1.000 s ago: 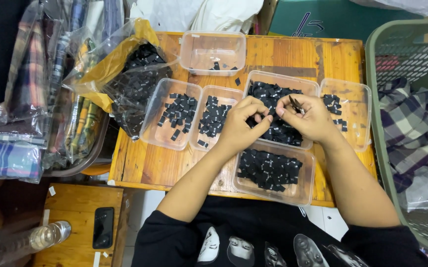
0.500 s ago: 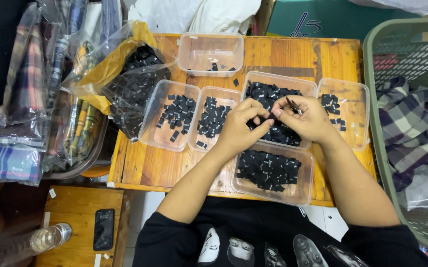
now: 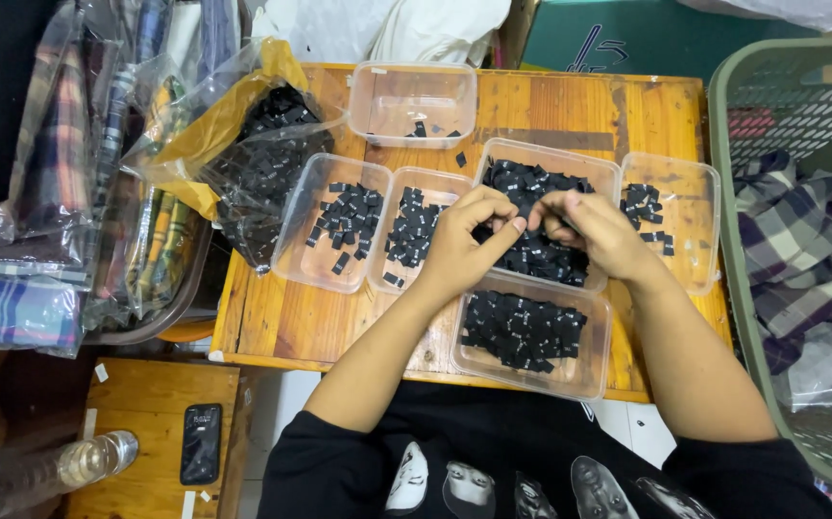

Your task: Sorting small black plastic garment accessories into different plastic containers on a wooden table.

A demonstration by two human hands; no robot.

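Note:
My left hand [image 3: 464,240] and my right hand [image 3: 594,231] meet over a clear plastic tub [image 3: 600,171] heaped with small black labels. Both hands' fingers are curled and pinched together on black labels at the tub's middle; what lies between the fingertips is too small to make out clearly. In front of it, near the table's front edge, a second tub [image 3: 597,356] holds more black labels [image 3: 522,332]. Left of my hands, two tubs [image 3: 296,259] [image 3: 384,274] hold scattered labels.
A wooden table [image 3: 262,317] carries another tub [image 3: 699,240] at the right and a nearly bare one [image 3: 414,96] at the back. A plastic bag of black labels [image 3: 262,163] lies at the left. A green laundry basket [image 3: 738,192] with plaid cloth stands right. A phone [image 3: 201,444] and bottle [image 3: 70,463] lie lower left.
My hands have stayed over the middle tub; the fingers have shifted slightly while working the labels. Nothing else has moved.

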